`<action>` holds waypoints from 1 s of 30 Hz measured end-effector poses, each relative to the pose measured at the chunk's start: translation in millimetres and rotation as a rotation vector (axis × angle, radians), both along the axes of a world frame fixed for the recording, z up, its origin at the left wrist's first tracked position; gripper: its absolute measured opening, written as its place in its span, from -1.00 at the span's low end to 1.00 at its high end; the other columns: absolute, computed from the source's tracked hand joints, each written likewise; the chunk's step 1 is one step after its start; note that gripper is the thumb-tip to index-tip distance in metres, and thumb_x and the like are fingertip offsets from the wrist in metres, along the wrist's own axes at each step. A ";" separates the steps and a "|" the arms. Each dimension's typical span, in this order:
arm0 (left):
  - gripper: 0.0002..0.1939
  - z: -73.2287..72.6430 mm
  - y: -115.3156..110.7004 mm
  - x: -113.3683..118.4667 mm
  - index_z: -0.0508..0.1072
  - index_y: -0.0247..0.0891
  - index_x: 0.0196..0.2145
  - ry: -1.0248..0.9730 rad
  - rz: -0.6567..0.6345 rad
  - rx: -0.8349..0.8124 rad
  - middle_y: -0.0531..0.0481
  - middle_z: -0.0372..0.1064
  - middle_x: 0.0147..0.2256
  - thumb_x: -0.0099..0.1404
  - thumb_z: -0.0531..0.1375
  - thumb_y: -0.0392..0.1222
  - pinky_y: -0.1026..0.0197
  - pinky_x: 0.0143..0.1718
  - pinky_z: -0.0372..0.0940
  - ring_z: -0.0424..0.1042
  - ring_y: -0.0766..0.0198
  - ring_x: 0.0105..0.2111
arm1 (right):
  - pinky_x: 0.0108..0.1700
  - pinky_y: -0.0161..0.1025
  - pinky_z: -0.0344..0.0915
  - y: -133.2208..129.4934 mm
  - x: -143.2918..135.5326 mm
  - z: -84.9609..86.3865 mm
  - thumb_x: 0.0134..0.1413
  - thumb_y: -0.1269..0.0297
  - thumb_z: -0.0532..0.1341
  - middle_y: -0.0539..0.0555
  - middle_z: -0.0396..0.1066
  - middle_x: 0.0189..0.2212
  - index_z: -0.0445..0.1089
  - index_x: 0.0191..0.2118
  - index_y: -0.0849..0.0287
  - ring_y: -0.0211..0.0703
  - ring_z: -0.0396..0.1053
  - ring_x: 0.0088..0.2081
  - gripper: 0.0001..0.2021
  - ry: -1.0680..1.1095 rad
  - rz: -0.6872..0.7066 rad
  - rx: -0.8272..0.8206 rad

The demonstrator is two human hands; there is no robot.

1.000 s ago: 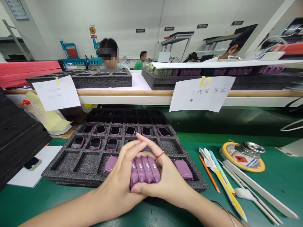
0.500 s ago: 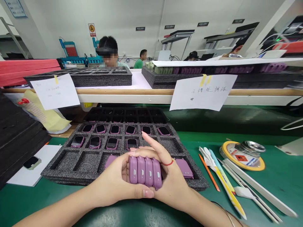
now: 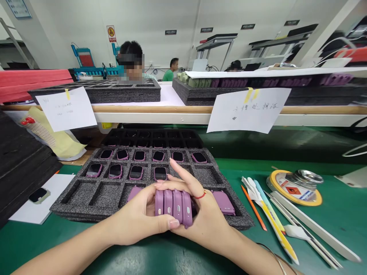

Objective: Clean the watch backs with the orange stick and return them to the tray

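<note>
Between my two hands sits a row of several purple watch cases (image 3: 173, 207), pressed side by side with their oval side buttons facing me. My left hand (image 3: 140, 215) closes on the row from the left, its thumb laid along the lower front. From the right my right hand (image 3: 208, 214) cups the row; its index finger points up, the other fingers hidden behind. Just beyond is a dark foam tray (image 3: 110, 193) holding purple watches with black screens (image 3: 135, 172). Partly behind my hands, a purple case (image 3: 223, 202) lies in a front-right compartment and another (image 3: 134, 193) shows on the left.
On the right lie an orange stick (image 3: 254, 208), a yellow-handled brush (image 3: 278, 229), a white strip (image 3: 315, 225) and a tape roll with a metal-topped container (image 3: 308, 177). A green-cased watch (image 3: 39, 194) rests on white paper at left. A shelf edge (image 3: 151, 117) crosses behind; co-workers sit beyond.
My left thumb has slid slightly left and up along the cases. The held row has tilted a little and shifted slightly left. Both hands keep their grip.
</note>
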State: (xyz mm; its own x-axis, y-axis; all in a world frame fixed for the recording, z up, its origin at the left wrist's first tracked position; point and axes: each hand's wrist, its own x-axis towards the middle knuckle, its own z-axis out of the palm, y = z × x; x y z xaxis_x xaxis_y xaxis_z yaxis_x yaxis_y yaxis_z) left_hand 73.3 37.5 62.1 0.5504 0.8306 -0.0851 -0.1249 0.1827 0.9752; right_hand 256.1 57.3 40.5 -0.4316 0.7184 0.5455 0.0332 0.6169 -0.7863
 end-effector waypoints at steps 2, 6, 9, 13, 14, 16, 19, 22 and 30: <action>-0.47 0.6 0.6 0.8 0.32 -0.21 0.07 -0.003 -0.014 -0.010 -0.17 0.46 0.05 0.19 0.40 -0.29 -0.09 0.14 0.35 0.42 -0.03 0.13 | 0.35 0.08 0.21 0.6 0.1 0.5 -0.04 0.33 0.45 0.03 0.52 0.06 -0.07 0.43 -0.02 0.05 0.40 0.18 -0.01 0.014 -0.007 -0.044; -0.46 1.5 2.3 2.8 0.33 -0.23 0.07 0.020 -0.030 0.003 -0.18 0.47 0.03 0.16 0.39 -0.31 -0.10 0.11 0.37 0.44 -0.05 0.11 | 0.35 0.09 0.20 0.1 0.2 1.5 -0.07 0.34 0.46 0.01 0.55 0.02 -0.04 0.42 -0.02 0.08 0.40 0.18 -0.02 0.027 -0.009 -0.068; -0.44 1.7 3.0 3.1 0.34 -0.27 0.07 0.029 -0.028 0.036 -0.19 0.48 0.01 0.12 0.38 -0.32 -0.11 0.09 0.38 0.46 -0.07 0.09 | 0.35 0.08 0.20 -1.0 -0.3 1.2 -0.08 0.37 0.45 0.00 0.55 0.01 -0.03 0.41 -0.02 0.07 0.40 0.18 -0.02 0.038 -0.014 -0.058; -0.45 0.3 1.7 3.5 0.35 -0.25 0.04 0.061 -0.010 0.049 -0.14 0.49 -0.04 0.12 0.40 -0.28 -0.08 0.05 0.40 0.48 -0.03 0.03 | 0.37 0.11 0.17 -1.4 -1.0 0.0 -0.07 0.37 0.46 0.02 0.55 0.02 -0.05 0.41 -0.03 0.07 0.44 0.14 -0.01 0.032 -0.024 -0.050; -0.45 -0.6 0.9 4.2 0.35 -0.24 0.04 0.076 0.002 0.049 -0.13 0.48 -0.05 0.12 0.42 -0.25 -0.08 0.04 0.40 0.49 -0.02 0.02 | 0.37 0.12 0.16 -1.3 -1.0 -0.4 -0.06 0.35 0.46 0.02 0.54 0.02 -0.06 0.42 -0.03 0.07 0.45 0.13 -0.01 0.032 -0.022 -0.046; -0.40 -3.1 -1.2 6.9 0.34 -0.22 0.03 0.104 0.046 0.064 -0.10 0.47 -0.06 0.08 0.46 -0.20 -0.07 0.02 0.41 0.49 -0.01 -0.01 | 0.37 0.12 0.15 -1.0 -0.9 -1.3 -0.03 0.32 0.46 0.03 0.54 0.02 -0.08 0.42 -0.05 0.05 0.46 0.12 -0.02 0.034 -0.011 -0.034; -0.33 -6.7 -4.7 12.4 0.35 -0.20 -0.01 0.149 0.169 0.113 -0.06 0.46 -0.11 -0.03 0.54 -0.18 -0.04 -0.05 0.43 0.49 0.00 -0.08 | 0.36 0.09 0.19 -1.0 -0.4 -3.2 0.02 0.25 0.46 0.10 0.45 0.15 -0.06 0.43 -0.05 0.07 0.41 0.17 -0.05 0.025 -0.005 -0.015; -0.31 -7.9 -6.5 16.1 0.36 -0.19 -0.02 0.170 0.235 0.128 -0.06 0.47 -0.11 -0.07 0.55 -0.18 -0.04 -0.06 0.44 0.50 -0.01 -0.09 | 0.30 0.08 0.28 -1.4 -0.3 -5.4 0.05 0.19 0.45 0.19 0.16 0.35 -0.04 0.43 -0.02 0.14 0.38 0.20 -0.08 0.014 -0.012 -0.007; -0.34 -1.6 -1.0 11.9 0.39 -0.20 0.03 0.254 0.216 0.136 -0.10 0.52 -0.11 -0.01 0.50 -0.13 -0.09 -0.02 0.45 0.51 -0.10 -0.04 | 0.27 0.00 0.29 1.7 -4.2 -7.8 0.04 0.30 0.42 0.11 0.48 0.08 -0.06 0.42 -0.03 0.03 0.39 0.19 -0.09 0.078 0.031 0.021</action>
State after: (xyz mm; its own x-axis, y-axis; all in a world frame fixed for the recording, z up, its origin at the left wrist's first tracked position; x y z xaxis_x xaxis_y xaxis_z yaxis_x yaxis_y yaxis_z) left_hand 85.1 36.5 60.5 0.3359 0.9387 -0.0777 0.1030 0.0454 0.9936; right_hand 251.8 59.0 32.7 -0.4092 0.6935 0.5930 -0.0467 0.6331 -0.7726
